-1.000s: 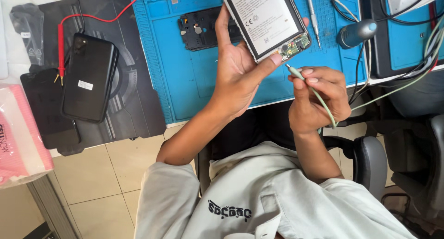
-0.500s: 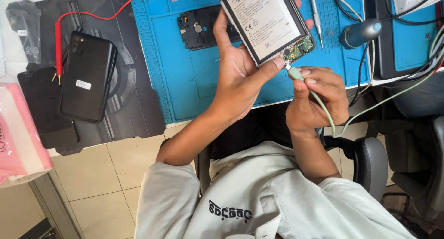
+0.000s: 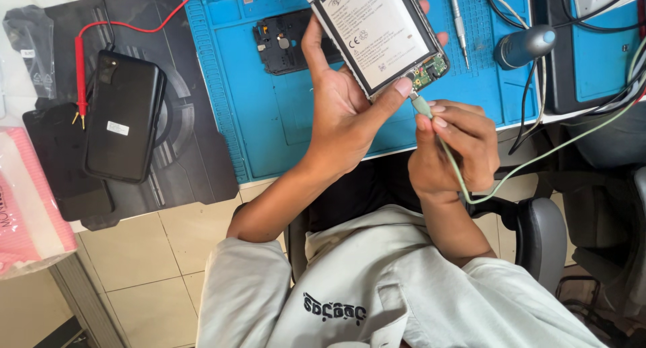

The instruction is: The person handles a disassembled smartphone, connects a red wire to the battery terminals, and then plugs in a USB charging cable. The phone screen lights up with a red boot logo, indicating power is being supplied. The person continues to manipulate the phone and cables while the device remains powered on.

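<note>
Opened phone [image 3: 380, 35]: back cover off, battery showing, raised over the blue mat [image 3: 269, 112]; top edge cut off by the frame. Left hand [image 3: 346, 112]: fingers wrapped around it, thumb at its lower corner. Right hand [image 3: 447, 149]: fingertips pinched on a pale green cable plug [image 3: 422, 106] at the phone's bottom port; seating unclear.

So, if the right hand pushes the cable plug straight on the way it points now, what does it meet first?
The right hand aims the pale green plug up-left at the opened phone's bottom edge, beside the small green board. It would probably meet that edge first; the depth is unclear.
</note>
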